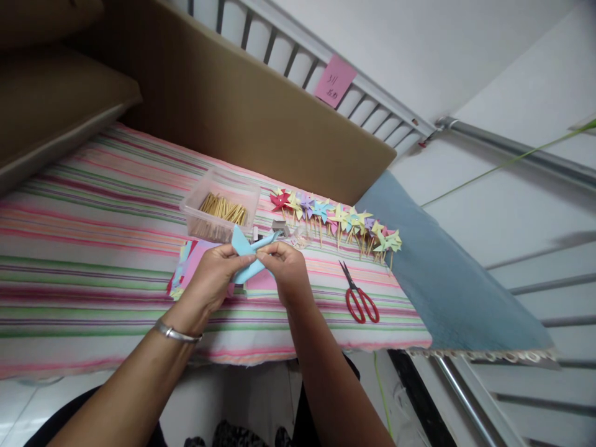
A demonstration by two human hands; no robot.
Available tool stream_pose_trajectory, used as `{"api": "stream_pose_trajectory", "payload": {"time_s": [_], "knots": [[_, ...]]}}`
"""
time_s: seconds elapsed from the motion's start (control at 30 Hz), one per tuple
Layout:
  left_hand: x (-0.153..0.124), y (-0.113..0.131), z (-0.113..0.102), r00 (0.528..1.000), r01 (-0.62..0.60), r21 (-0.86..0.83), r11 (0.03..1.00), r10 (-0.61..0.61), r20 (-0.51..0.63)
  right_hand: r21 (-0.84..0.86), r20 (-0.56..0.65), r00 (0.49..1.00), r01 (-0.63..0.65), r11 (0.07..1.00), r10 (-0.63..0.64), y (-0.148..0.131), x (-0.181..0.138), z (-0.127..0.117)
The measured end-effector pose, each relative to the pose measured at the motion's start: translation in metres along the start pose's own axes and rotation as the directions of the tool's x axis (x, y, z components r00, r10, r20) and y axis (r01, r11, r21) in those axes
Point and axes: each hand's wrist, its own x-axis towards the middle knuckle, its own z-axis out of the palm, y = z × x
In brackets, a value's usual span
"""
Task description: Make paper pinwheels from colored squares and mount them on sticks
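Observation:
Both my hands hold a light blue paper piece point(249, 251), folded into pinwheel-like flaps, above the striped cloth point(93, 248). My left hand point(212, 276) pinches its left side, with a silver bangle on that wrist. My right hand point(286, 267) pinches its right side, fingers closed. Under my hands lies a stack of coloured paper squares point(186, 267). Just behind stands a clear plastic box point(221, 205) of wooden sticks.
A row of several finished paper pinwheels point(338, 220) lies at the back right. Red-handled scissors point(358, 295) lie right of my hands. A blue cloth point(442, 279) covers the right end. Cardboard point(256, 112) stands behind, with a pink note point(335, 81) on the rail.

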Motion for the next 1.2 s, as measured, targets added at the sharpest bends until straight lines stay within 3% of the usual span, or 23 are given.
{"api": "stream_pose_trajectory", "payload": {"time_s": [0.37,0.5,0.7,0.83,1.0,1.2], "knots": [[0.004,-0.002,-0.004,0.996,-0.018,-0.054,0.998,0.023,0.09,-0.043,0.04,0.997,0.069,0.997,-0.067,-0.003,0.002,0.0],[0.004,-0.002,-0.005,0.998,-0.036,-0.021,0.999,0.037,0.058,-0.11,0.059,0.991,0.125,0.986,-0.119,-0.004,0.0,-0.001],[0.005,0.0,-0.006,0.996,-0.081,0.056,0.995,0.082,-0.02,-0.064,0.053,0.993,0.107,0.992,-0.103,-0.006,-0.003,-0.005],[0.007,0.005,-0.01,0.993,-0.105,0.051,0.993,0.107,-0.047,-0.062,-0.005,0.998,0.059,0.996,-0.059,-0.004,-0.008,-0.02],[0.012,0.022,-0.02,0.972,-0.216,-0.044,0.975,0.211,-0.107,-0.192,-0.038,0.999,-0.033,0.981,0.026,0.013,-0.031,-0.052],[0.017,0.042,-0.041,0.915,-0.364,-0.122,0.923,0.331,-0.231,-0.268,-0.019,0.994,-0.11,0.957,0.109,0.042,-0.064,-0.078]]}}
